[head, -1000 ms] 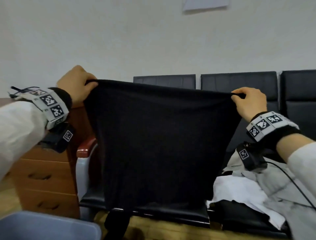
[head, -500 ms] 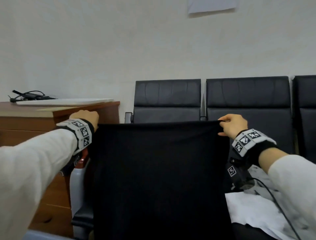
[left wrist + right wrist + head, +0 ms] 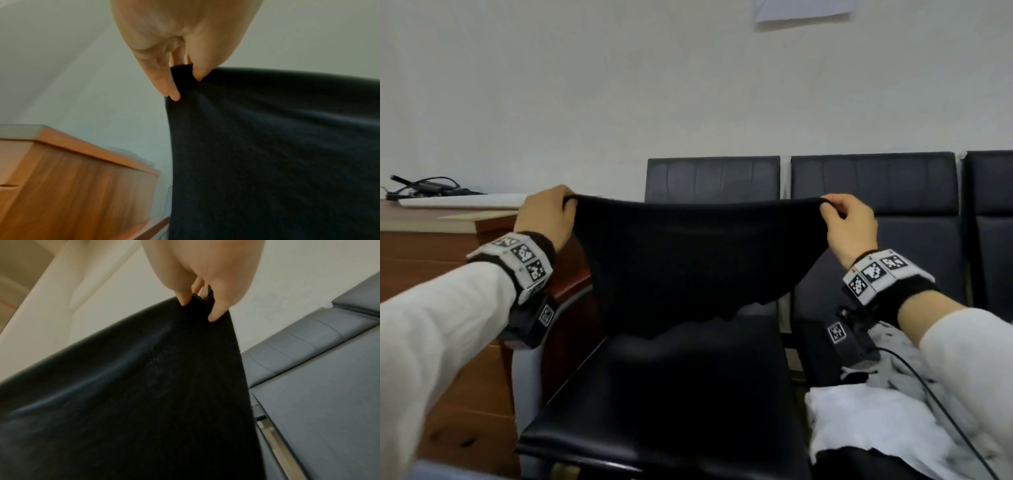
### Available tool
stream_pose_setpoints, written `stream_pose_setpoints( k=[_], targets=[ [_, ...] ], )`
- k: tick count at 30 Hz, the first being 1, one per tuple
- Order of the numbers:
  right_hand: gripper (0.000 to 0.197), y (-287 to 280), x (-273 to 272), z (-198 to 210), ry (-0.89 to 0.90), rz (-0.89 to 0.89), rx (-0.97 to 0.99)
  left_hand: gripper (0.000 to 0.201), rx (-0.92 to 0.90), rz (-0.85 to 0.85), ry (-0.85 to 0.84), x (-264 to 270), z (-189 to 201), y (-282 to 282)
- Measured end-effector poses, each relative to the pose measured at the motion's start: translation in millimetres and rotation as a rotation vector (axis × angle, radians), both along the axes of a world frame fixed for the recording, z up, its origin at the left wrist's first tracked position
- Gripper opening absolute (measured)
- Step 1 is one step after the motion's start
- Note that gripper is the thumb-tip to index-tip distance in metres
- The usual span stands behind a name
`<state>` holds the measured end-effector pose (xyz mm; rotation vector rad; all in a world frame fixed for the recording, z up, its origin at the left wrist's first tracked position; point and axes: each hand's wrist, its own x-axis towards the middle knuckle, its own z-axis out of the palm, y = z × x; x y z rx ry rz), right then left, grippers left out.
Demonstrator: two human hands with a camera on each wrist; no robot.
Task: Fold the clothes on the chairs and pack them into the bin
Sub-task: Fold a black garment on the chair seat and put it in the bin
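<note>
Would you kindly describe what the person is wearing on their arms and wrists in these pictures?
Both arms are in white long sleeves. The left hand and right hand are bare. Each wrist carries a white band of black-and-white square markers over a dark cuff, with a small black camera box slung beneath it, also tagged. A thin black cable trails from the right box.

A matt black knit cloth garment [image 3: 688, 267] was seen, smooth leather-like chair upholstery [image 3: 674, 404] faintly glossy, wood-grain cabinet [image 3: 78, 186] satin, white crumpled fabric [image 3: 873, 425] beside.
</note>
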<state>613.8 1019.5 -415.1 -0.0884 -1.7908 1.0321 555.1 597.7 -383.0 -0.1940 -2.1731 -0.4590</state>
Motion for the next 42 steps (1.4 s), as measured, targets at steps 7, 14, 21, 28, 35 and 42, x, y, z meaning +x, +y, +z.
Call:
stream_pose_setpoints(
  k=[7, 14, 21, 28, 35, 42],
  targets=[
    [0.011, 4.5, 40.4, -79.8, -0.558, 0.475, 0.007, 0.010, -0.196, -0.201, -0.667, 45.7, -79.4, -27.0],
    [0.009, -2.5, 73.6, -142.8, -1.201, 0.641, 0.078, 0.018, -0.179, -0.103, -1.255, 75.5, -140.4, -30.6],
    [0.012, 3.7, 71.4, -140.7, -1.329, 0.630, 0.086, 0.014, -0.024, -0.112, -1.322, 70.5, -142.7, -25.3],
    [0.015, 5.9, 19.4, -142.2, -0.776, 0.378, -0.280, 0.024, 0.383, -0.200, -1.159, 23.5, -140.7, -25.4],
    [0.047, 12.1, -76.1, -174.3, -0.876, 0.190, -0.342, 0.018, 0.403, -0.093, -0.942, -59.2, -164.2, -14.1],
    [0.039, 21.4, -153.0, -226.6, -1.032, 0.082, -0.131, 0.024, 0.096, 0.069, -0.961, -134.6, -219.2, 6.3]
  ],
)
